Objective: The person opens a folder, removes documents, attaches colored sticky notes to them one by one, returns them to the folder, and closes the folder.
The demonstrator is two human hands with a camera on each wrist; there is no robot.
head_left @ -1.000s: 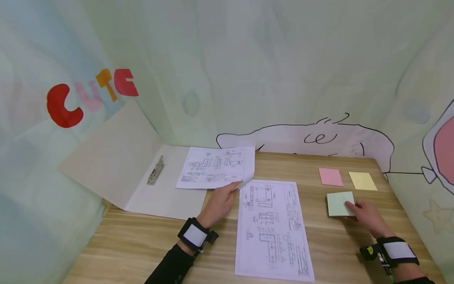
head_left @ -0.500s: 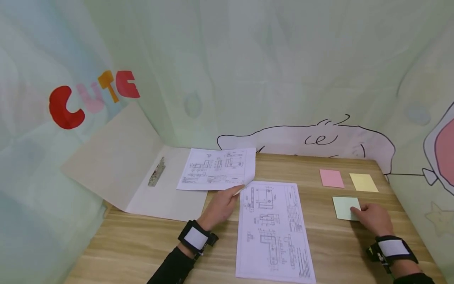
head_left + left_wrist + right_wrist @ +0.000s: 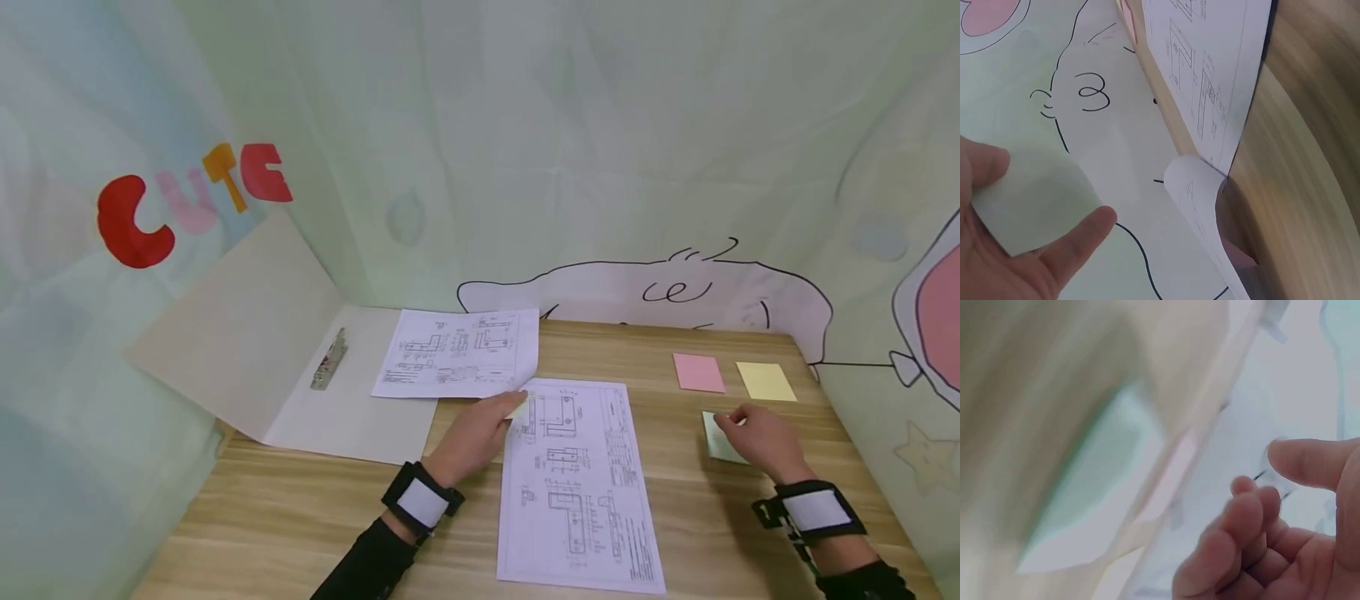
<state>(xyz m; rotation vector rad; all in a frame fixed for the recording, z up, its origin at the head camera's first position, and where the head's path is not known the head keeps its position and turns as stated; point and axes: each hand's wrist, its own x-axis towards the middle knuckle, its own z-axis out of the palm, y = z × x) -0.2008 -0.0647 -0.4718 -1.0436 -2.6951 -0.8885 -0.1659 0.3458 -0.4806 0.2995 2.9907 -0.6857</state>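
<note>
My left hand (image 3: 468,442) pinches a pale green sticky note (image 3: 1035,200), plain to see in the left wrist view between thumb and finger. That hand is over the near right corner of the far drawing sheet (image 3: 450,354) and the top of the near drawing sheet (image 3: 577,492). On the right, a green sticky note pad (image 3: 720,448) lies on the table, partly covered by my right hand (image 3: 765,442). The right wrist view shows this hand raised off the pad, fingers loosely curled, thumb apart, nothing held.
Pink notes (image 3: 699,372) and yellow notes (image 3: 766,382) lie behind the green pad. An open folder (image 3: 352,417) with a metal clip (image 3: 328,360) is at the left, under part of the far sheet. A printed curtain (image 3: 420,150) encloses the table (image 3: 247,517).
My right hand set the green pad down slightly to the right, let go and lifted off it. The left hand shifted slightly right with its note.
</note>
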